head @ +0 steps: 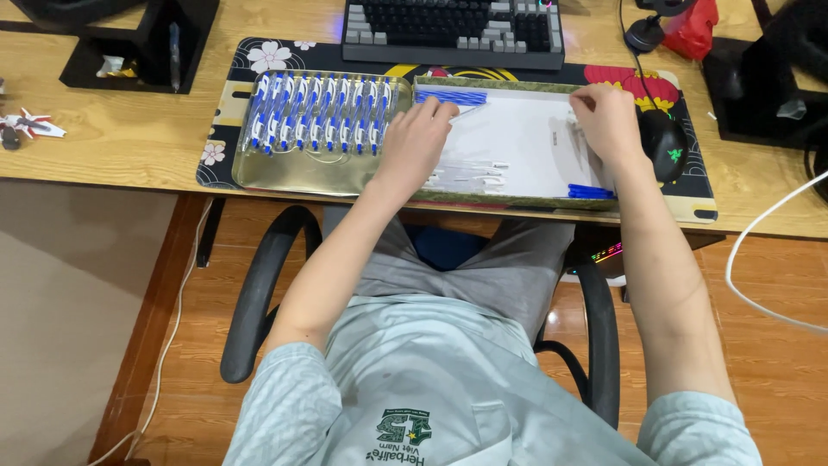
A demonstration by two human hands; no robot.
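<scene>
Two shallow gold-rimmed trays sit side by side on a dark floral desk mat. The left tray (259, 177) holds a row of several assembled blue-and-white pens (319, 121). The right tray (535, 86) has a white floor with blue pen parts (450, 97) at its far left, blue parts (591, 191) at the near right, and clear pen barrels (470, 177) near the front. My left hand (416, 142) rests over the divide between the trays, fingers pinching a thin clear piece. My right hand (606, 121) is at the right tray's far right side, fingers curled on a small part.
A dark keyboard (453, 30) lies behind the trays. A black mouse (664, 142) sits right of my right hand. A black holder (142, 43) stands at the back left, a small toy plane (30, 127) at the far left, a white cable (759, 250) at the right.
</scene>
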